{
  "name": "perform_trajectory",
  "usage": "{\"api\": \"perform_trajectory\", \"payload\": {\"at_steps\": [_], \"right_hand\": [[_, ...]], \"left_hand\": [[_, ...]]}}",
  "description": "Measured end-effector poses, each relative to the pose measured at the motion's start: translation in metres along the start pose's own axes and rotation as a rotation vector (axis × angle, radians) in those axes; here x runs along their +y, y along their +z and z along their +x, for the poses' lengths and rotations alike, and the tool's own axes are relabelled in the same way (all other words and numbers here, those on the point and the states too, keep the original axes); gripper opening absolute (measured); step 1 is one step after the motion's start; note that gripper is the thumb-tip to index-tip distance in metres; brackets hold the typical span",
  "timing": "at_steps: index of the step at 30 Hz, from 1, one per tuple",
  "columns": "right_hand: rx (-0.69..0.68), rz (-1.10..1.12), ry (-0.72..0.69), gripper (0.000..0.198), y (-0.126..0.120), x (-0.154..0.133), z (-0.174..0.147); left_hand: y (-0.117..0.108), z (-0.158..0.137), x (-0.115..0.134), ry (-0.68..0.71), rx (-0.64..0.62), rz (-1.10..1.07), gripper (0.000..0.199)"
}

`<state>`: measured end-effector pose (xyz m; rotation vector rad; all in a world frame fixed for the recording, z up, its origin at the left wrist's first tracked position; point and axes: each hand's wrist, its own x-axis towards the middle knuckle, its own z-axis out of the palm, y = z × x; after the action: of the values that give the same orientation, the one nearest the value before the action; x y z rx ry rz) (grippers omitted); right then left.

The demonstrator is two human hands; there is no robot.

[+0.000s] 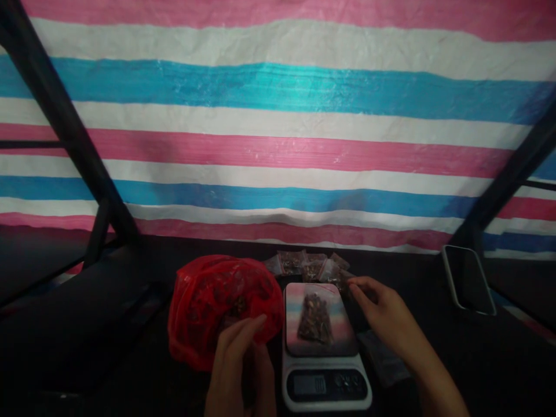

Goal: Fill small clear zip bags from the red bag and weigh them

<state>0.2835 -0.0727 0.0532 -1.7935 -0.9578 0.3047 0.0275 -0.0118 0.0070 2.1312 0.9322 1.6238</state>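
Observation:
A digital kitchen scale (328,365) stands at the front centre, with a small clear plastic bag (315,319) of brown pieces lying on its metal plate. To its left sits an open red plastic bag (186,324), with some brown pieces showing inside. My left hand (241,365) is in front of the red bag, fingers stretched and thumb apart, holding nothing visible. Beyond the scale's right back corner, my right hand (377,310) has thumb and fingertips close together at the edge of the heap of small filled bags (313,268). Whatever its fingertips hold is too dark to make out.
Clear flat plastic bags (384,359) lie on the dark table under my right forearm. A phone (469,281) leans at the right back. Dark slanting frame bars (73,121) rise on both sides before a striped plastic sheet (278,150).

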Motion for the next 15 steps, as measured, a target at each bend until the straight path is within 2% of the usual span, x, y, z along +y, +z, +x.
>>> {"api": "perform_trajectory", "payload": {"at_steps": [3, 12, 15], "right_hand": [[-0.013, 0.017, -0.031, 0.031, 0.005, -0.003, -0.001], [-0.064, -0.02, -0.055, 0.027, 0.018, -0.016, -0.003], [-0.048, -0.036, -0.06, 0.028, 0.019, -0.014, -0.003]], "left_hand": [[-0.004, 0.003, -0.004, 0.086, 0.0, 0.052, 0.033], [-0.001, 0.003, -0.004, -0.018, 0.022, 0.005, 0.027], [-0.005, 0.006, -0.006, 0.018, 0.009, 0.011, 0.03]]}}
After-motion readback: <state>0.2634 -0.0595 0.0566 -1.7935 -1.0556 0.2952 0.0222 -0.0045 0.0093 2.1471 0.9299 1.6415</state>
